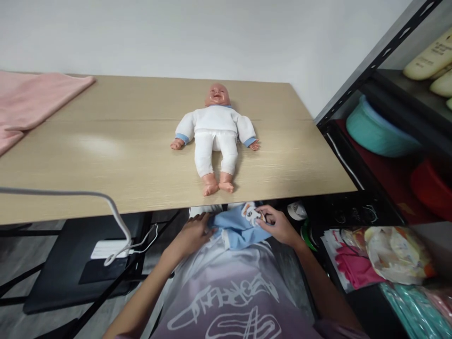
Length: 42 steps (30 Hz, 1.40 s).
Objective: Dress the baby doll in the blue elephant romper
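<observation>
Low over my lap, just below the table's front edge, lies a small light-blue doll garment with a white trim and a white animal-face patch; its exact cut is hidden by folds. At its left end my left hand is closed on the cloth, fingertips partly hidden. My right hand pinches the other end beside the patch, between thumb and fingers. Beyond them, a baby doll lies face up on the table, bare feet towards me, dressed in a white top with blue cuffs and white trousers.
A pink cloth covers the far left of the wooden table. A grey cable hangs over the edge to a white power bank on a black chair. Shelves at right hold a teal basin, a red basin and packaged items.
</observation>
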Tool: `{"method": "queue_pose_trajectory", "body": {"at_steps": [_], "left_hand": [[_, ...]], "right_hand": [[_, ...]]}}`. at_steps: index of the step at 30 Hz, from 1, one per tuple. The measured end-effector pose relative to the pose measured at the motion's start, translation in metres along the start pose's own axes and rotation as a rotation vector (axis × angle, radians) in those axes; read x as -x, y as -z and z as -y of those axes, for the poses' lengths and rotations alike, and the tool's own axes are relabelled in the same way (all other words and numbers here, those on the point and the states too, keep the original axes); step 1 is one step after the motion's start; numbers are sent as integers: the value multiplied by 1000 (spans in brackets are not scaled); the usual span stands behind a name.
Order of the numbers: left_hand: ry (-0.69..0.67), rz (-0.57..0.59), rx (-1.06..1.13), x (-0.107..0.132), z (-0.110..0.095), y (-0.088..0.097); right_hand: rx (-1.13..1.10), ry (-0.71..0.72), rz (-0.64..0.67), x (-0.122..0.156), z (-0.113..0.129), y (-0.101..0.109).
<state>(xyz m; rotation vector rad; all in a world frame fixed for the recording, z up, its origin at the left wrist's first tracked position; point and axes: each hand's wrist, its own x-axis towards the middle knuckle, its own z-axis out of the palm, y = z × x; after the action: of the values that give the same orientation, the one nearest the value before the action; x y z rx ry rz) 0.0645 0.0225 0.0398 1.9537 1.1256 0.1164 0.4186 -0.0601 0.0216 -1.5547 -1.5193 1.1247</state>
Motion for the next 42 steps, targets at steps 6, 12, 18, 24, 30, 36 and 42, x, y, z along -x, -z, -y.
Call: {"method": "queue_pose_trajectory", "body": {"at_steps": [6, 12, 18, 24, 30, 36, 42], "left_hand": [[-381, 17, 70, 21, -58, 53], [-711, -26, 271, -39, -114, 105], [-872, 23, 354, -106, -142, 167], [-1016, -156, 127, -129, -155, 210], [-1072, -231, 66, -139, -166, 237], [-931, -117, 134, -138, -172, 256], [-940, -78, 52, -129, -172, 276]], "right_hand": [[372, 687, -120, 2, 92, 16], [435, 1131, -205, -29, 165, 47], [453, 1207, -421, -76, 210, 74], [624, 988, -523, -113, 215, 103], [401, 869, 101, -179, 245, 133], [115, 808, 297, -234, 257, 135], [94, 817, 467, -252, 263, 118]]}}
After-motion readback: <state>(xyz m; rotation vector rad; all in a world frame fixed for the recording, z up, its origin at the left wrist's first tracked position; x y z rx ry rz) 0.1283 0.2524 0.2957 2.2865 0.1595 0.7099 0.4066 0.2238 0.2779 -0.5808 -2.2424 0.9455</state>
